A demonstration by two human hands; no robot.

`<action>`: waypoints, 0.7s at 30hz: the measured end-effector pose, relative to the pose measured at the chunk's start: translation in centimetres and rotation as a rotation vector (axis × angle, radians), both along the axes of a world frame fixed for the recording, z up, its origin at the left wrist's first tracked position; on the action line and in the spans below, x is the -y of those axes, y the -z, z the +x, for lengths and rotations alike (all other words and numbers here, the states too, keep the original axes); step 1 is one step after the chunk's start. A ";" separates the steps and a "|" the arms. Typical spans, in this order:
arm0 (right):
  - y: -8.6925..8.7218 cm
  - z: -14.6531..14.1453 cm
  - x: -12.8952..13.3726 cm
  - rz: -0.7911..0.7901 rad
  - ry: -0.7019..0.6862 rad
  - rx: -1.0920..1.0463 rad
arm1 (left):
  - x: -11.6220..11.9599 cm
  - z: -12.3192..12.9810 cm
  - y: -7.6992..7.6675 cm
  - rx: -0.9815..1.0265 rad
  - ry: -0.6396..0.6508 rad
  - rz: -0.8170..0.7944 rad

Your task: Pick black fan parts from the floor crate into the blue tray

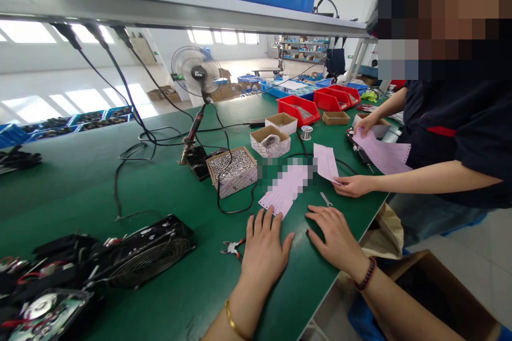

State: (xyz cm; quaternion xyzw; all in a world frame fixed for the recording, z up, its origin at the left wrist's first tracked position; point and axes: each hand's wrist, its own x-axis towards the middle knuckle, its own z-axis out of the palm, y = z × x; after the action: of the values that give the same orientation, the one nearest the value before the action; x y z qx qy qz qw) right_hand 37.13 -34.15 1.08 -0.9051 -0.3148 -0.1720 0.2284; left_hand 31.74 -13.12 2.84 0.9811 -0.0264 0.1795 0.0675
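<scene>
My left hand (pixel 264 248) lies palm down on the green table (pixel 200 277), fingers spread, its fingertips at the lower edge of a pink paper sheet (pixel 286 189). Just left of it are cutters (pixel 232 248) with red and black handles, partly hidden by the hand. My right hand (pixel 332 234) rests on the table near its edge, fingers apart and holding nothing. A small metal wrench (pixel 326 199) lies just beyond the right fingers. Another person's hands hold a second pink slip (pixel 326 162) and larger pink sheets (pixel 382 152) at the right.
A box of small metal parts (pixel 234 168), a soldering iron stand (pixel 196 154), cables and red bins (pixel 298 111) stand farther back. Black fan assemblies (pixel 148 256) lie at left. A shelf (pixel 180 2) crosses above. An open carton (pixel 444 287) is below the right edge.
</scene>
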 end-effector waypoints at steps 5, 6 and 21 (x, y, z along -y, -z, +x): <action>-0.4 -0.2 0.0 0.016 0.000 -0.009 | 0.2 -0.1 0.0 0.018 -0.028 -0.005; -0.4 -0.3 0.0 0.018 0.002 -0.008 | 0.2 -0.1 -0.1 0.016 -0.027 -0.004; -0.6 -0.4 0.1 0.066 0.007 -0.028 | 0.2 0.0 0.1 0.019 -0.046 -0.005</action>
State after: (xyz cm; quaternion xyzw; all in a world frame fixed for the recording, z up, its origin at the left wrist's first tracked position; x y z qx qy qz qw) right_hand 36.78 -34.25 1.66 -0.9005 -0.3027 -0.1704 0.2617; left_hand 31.70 -13.29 2.78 0.9795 -0.0043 0.1905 0.0658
